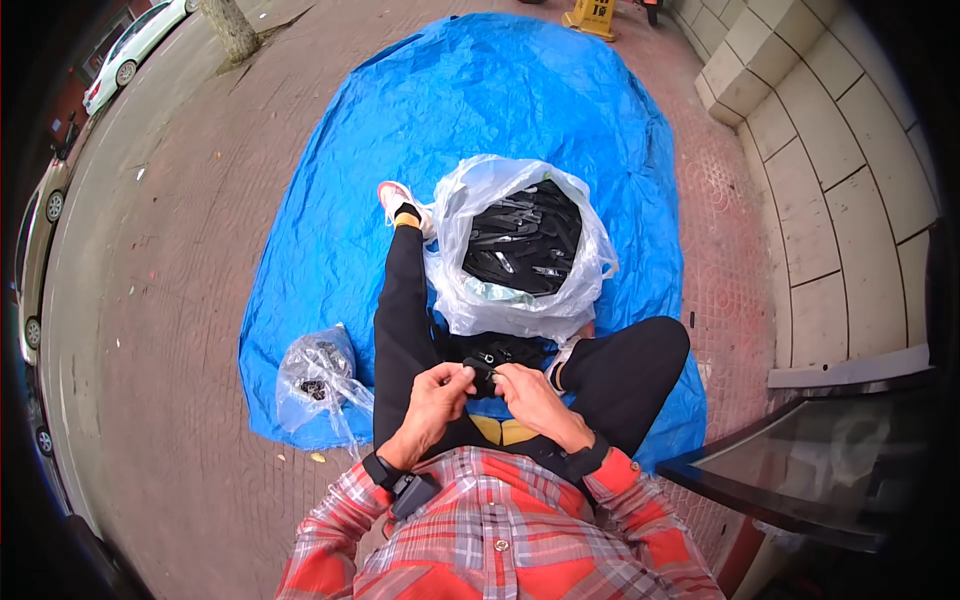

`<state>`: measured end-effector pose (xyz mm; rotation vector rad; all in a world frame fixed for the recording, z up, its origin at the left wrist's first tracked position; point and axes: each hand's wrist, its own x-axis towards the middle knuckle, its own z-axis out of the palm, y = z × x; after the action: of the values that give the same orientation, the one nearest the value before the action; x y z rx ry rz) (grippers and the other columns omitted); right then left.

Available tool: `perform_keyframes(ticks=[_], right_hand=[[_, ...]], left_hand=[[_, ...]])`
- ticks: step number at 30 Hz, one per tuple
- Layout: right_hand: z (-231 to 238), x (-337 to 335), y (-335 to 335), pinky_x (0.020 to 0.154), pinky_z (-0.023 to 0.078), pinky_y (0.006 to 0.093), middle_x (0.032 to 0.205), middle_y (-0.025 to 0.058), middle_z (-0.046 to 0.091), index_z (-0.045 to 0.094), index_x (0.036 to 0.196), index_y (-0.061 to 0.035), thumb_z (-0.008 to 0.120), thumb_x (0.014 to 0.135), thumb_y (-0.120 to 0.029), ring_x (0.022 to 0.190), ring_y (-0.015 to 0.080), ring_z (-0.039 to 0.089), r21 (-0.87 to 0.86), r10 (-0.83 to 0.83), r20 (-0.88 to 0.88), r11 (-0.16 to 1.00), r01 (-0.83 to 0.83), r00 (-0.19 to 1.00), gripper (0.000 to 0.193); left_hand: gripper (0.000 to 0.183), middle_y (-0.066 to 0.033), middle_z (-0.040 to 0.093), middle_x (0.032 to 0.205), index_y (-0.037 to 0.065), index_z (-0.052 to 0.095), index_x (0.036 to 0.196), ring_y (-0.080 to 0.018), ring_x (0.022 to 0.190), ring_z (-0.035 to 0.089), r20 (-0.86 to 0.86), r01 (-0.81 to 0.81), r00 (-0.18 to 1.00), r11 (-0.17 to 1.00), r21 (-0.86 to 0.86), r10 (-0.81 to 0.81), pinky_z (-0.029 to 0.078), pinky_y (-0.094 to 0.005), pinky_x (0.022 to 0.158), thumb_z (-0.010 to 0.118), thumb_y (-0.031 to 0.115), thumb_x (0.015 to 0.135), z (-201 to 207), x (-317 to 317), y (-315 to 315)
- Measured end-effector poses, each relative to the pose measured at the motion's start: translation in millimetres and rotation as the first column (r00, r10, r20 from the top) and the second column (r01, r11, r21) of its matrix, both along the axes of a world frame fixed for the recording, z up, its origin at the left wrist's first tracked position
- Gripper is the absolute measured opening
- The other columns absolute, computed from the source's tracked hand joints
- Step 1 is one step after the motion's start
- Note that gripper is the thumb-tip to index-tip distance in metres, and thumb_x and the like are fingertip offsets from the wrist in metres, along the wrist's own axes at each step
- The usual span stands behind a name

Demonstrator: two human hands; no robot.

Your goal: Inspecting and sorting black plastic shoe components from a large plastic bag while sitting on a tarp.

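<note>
My left hand (432, 402) and my right hand (538, 402) meet between my legs. Fingertips of both pinch a small black strap-like piece (483, 376); its exact kind is too small to make out. Just beyond them, a pile of black pieces with some shiny metal bits (512, 350) lies between my legs. Behind that stands a large translucent plastic bag (452, 300), its mouth wide, full of black strap-like pieces (525, 235). To the left of my thigh, a smaller clear bag (322, 372) holds small metallic or dark parts.
A blue tarp (470, 90) spreads under me over the brick pavement (190, 330). At right are a tiled wall (820, 180) and a dark-framed glass panel (810, 455). A yellow sign (592, 18) stands at the far edge; a tree trunk (230, 30) and parked cars (135, 45) are far left.
</note>
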<state>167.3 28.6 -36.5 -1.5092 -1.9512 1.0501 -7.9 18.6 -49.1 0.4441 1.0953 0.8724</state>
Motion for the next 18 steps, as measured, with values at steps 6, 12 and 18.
perform_keyframes(ticks=[6, 12, 18], right_hand=[[5.9, 18.6, 66.2, 0.066, 0.044, 0.0412, 0.08, 0.0178, 0.056, 0.058, 0.085, -0.0008, 0.054, 0.08, -0.006, 0.077, 0.0357, 0.054, 0.347, -0.049, -0.051, 0.936, 0.064, 0.998, 0.009], [-29.0, 41.3, 144.8, 0.065, 0.043, 0.0429, 0.074, 0.0169, 0.057, 0.059, 0.081, -0.0017, 0.057, 0.072, -0.006, 0.073, 0.0356, 0.056, 0.305, 0.031, 0.48, 0.931, -0.2, 0.877, 0.01], [-36.6, 40.6, 148.2, 0.064, 0.044, 0.0468, 0.076, 0.0161, 0.059, 0.061, 0.083, -0.0044, 0.055, 0.071, -0.008, 0.076, 0.035, 0.057, 0.121, 0.169, 0.635, 0.942, -0.313, 0.754, 0.014]], left_hand=[[0.019, -0.0129, 0.06, 0.091, -0.003, 0.054, 0.103, -0.0116, 0.057, 0.049, 0.227, -0.119, 0.961, 0.976, -0.185, 0.16, 0.04, -0.0212, 0.049, 0.045, 0.008, 0.089, -11.8, -28.2, 0.6], [0.019, -0.0154, 0.062, 0.09, -0.001, 0.052, 0.105, -0.0113, 0.057, 0.048, 0.345, 0.068, 0.938, 0.992, -0.103, -0.028, 0.039, -0.0198, 0.049, 0.043, 0.005, 0.09, -0.5, -41.2, -2.5], [0.02, -0.0125, 0.062, 0.09, -0.001, 0.053, 0.107, -0.0126, 0.066, 0.056, 0.297, 0.006, 0.955, 0.996, -0.083, 0.02, 0.045, -0.0217, 0.056, 0.045, 0.007, 0.09, 1.1, -46.7, -4.2]])
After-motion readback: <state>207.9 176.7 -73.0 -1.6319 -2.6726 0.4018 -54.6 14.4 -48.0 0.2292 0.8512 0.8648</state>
